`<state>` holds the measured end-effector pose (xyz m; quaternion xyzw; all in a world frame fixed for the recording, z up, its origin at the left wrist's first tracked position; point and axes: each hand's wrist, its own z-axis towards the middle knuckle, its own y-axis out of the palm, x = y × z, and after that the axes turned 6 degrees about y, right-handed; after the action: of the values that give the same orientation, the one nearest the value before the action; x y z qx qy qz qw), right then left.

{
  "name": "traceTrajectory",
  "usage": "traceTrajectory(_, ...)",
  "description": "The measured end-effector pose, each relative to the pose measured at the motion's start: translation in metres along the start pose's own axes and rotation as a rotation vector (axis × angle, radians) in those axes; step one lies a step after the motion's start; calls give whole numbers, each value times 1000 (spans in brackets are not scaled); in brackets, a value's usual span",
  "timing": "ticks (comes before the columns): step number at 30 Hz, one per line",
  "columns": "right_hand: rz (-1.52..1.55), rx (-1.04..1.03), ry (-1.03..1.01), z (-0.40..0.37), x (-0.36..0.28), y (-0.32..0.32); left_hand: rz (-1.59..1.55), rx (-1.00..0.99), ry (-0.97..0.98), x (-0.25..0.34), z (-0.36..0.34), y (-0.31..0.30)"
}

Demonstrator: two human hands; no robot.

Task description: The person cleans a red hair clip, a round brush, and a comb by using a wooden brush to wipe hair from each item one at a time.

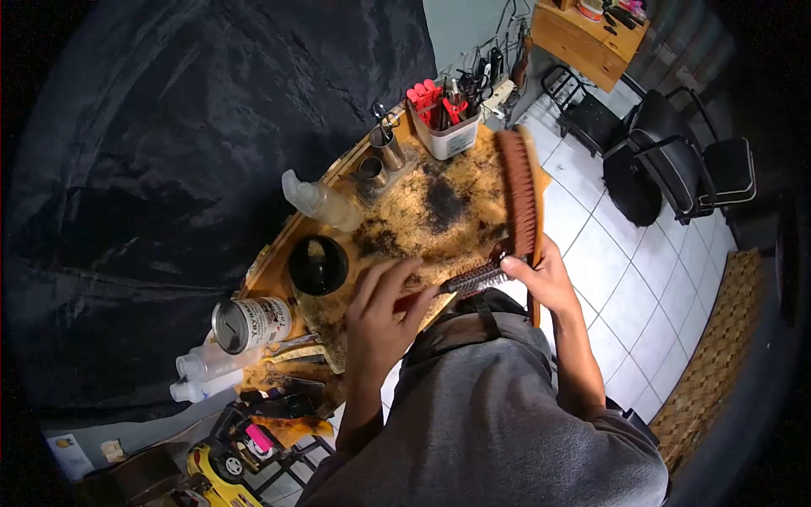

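Observation:
My left hand (pixel 382 314) grips the red handle of a round bristle hairbrush (pixel 475 276) held level over the near edge of a hair-strewn wooden table (pixel 439 221). My right hand (pixel 541 275) pinches at the brush's bristle end with its fingertips. A long wooden brush with brown bristles (pixel 519 193) lies along the table's right edge, just above my right hand.
On the table stand a white tub of red clips and scissors (pixel 445 127), two metal cups (pixel 378 160), a clear spray bottle (pixel 319 201), a black bowl (pixel 318 264) and a tin can (pixel 250 324). Black chairs (pixel 676 165) stand on the tiled floor at right.

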<state>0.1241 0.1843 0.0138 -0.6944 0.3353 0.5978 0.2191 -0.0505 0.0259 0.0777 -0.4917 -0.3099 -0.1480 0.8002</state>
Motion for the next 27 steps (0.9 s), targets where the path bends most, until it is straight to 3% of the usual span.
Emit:
traceTrajectory(2,106,178,-41,-2,10,0,-359,127,-227,12,-6,0)
traceTrajectory(3,102,282,-109,-4,12,5,-496,-200,-439,15,-5,-12)
traceTrajectory(4,121,360,-151,-7,12,12,-504,-192,-440,14,-5,-5)
traceTrajectory(6,131,306,-161,-18,18,18,-482,-366,-397,7,-9,28)
traceTrajectory(8,76,267,-144,-31,21,33,-807,-143,-257,-5,-21,59)
traceTrajectory(10,121,-11,32,-45,27,36,-1168,115,-381,8,-16,65)
traceTrajectory(11,88,-107,169,-50,14,34,-1007,71,-351,-10,-21,70)
traceTrajectory(14,-151,11,-114,-39,31,31,-887,126,-375,-8,-22,58)
traceTrajectory(15,-167,8,-109,-42,29,25,-985,98,-370,-15,-28,62)
traceTrajectory(16,-380,-62,-136,-46,9,26,-1085,68,-367,-28,-39,71)
traceTrajectory(17,-589,-132,-156,-49,-3,28,-913,2,-285,-40,-51,75)
traceTrajectory(18,-601,-130,-143,-49,-5,30,-725,49,-122,-49,-62,80)
traceTrajectory(20,-769,-57,-323,-46,-7,34,-701,-52,-185,-33,-53,54)
traceTrajectory(22,-827,136,-227,-34,-6,24,-1034,-214,-402,-19,-51,31)
traceTrajectory(24,-787,449,-98,-24,-17,20,-1043,-232,-335,-28,-62,38)
traceTrajectory(26,-698,572,-336,-20,-18,17,-1004,-257,-183,-35,-67,42)
traceTrajectory(27,-624,493,-288,-28,-19,18,-1186,-224,-357,-32,-69,44)
